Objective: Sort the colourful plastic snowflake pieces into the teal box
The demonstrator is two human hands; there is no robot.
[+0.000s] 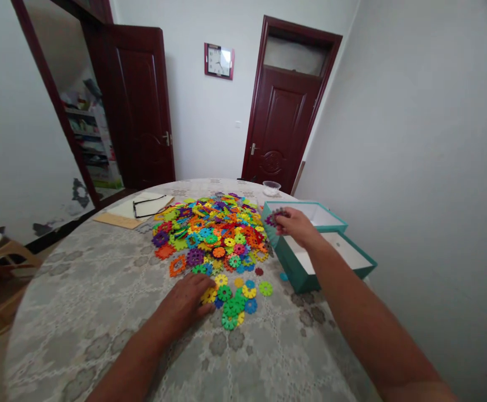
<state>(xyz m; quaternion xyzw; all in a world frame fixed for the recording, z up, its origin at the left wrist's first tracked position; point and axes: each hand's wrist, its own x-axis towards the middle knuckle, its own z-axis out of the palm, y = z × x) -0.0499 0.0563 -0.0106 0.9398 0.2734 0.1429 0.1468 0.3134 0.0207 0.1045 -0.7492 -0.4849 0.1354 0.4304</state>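
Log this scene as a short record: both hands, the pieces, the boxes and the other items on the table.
Left hand: low, palm down, beside the loose pieces; grip unclear
Right hand: pinching purple and grey pieces by the boxes
Main pile: many-coloured notched pieces, mid-table
Loose pieces: mostly green, yellow and blue, nearer the person
Boxes: two, open, green outside, white inside, right of the pile
Left of pile: black-framed glasses on papers
Far edge: clear bowl

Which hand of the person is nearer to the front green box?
Right. The right hand is raised by the front green box; the left hand rests farther left, at plastic pieces.
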